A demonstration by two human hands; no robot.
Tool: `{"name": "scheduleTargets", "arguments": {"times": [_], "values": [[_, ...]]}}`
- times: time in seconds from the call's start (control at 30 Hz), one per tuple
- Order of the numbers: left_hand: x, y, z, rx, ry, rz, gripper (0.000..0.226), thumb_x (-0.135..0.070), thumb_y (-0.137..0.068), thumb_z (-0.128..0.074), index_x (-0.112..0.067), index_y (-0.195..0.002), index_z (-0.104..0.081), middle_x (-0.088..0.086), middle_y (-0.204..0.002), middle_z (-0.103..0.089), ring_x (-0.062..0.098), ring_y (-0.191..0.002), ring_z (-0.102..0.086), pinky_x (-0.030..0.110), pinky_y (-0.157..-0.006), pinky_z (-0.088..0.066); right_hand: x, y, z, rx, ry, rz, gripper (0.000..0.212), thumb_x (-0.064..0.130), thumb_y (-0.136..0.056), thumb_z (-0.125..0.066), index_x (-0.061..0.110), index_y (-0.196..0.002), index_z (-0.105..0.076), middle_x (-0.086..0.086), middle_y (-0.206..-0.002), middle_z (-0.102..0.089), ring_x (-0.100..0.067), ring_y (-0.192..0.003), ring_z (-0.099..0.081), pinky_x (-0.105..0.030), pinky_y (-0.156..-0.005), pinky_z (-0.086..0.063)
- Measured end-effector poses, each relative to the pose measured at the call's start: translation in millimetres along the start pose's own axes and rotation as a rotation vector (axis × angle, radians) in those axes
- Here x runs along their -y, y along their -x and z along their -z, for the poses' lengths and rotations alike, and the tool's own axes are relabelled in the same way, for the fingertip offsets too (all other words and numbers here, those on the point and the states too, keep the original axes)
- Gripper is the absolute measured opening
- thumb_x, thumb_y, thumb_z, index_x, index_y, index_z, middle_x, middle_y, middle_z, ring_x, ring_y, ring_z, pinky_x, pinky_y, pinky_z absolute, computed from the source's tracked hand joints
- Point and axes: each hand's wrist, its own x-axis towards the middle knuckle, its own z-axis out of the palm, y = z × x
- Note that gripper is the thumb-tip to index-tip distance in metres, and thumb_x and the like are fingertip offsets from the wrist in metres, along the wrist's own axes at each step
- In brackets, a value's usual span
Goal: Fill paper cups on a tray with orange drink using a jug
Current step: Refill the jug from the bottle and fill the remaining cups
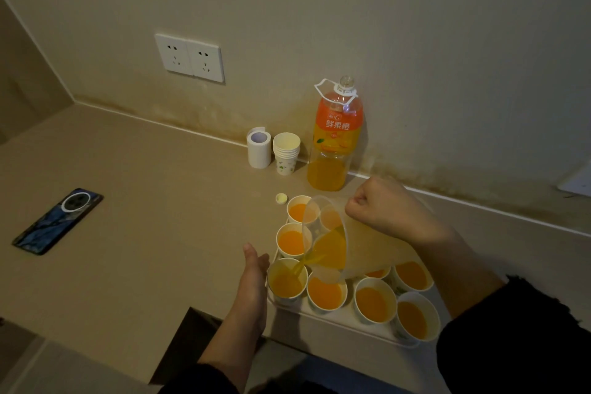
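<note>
Your right hand [380,205] is clamped in a fist on the clear plastic jug [361,243], though the handle itself is hidden under your knuckles; the jug hangs tilted over the left half of the white tray [335,318], spout down; a thin stream of orange drink runs into the paper cup at the tray's near-left corner [286,281]; this is the pouring step, and judging by the other cups it looks like one of the last; your left hand [254,269] lies just beside that cup at the tray's left edge, fingers straight and apart, gripping nothing; whether it touches the cup wall I cannot tell

The other cups on the tray that show all hold drink, from the far-left corner cup [299,209] to the near-right corner cup [415,317]; one or two behind the jug are partly hidden; the cup under the spout looks about as full as its neighbours, so the next move calls for righting the jug gently to cut the stream cleanly, without dripping onto the tray; the jug holds little more than a wedge of drink

Along the counter's back edge stand the opened orange drink bottle [335,137], a stack of spare paper cups [286,153] and a white paper roll [258,147]; the bottle cap [281,198] lies just beyond the tray's far-left corner; a phone [57,221] lies face down well to the left
</note>
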Motion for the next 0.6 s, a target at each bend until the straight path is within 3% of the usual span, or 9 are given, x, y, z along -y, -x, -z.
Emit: {"name": "scheduleTargets", "arguments": {"times": [0.6], "values": [[0.1,1.9,-1.4,0.014,0.037,0.008,0.078,-0.060,-0.094,-0.010,-0.006,-0.147,-0.027,0.013,-0.152,-0.031,0.028,-0.140,-0.030,0.042,-0.114,-0.019,-4.4,-3.4,-3.7,-0.010,0.020,0.001,0.040,0.020,-0.082,-0.055,0.018,-0.045,-0.038,0.000,-0.047,-0.033,-0.013,-0.044,-0.032,-0.034,-0.051,-0.030]]}}
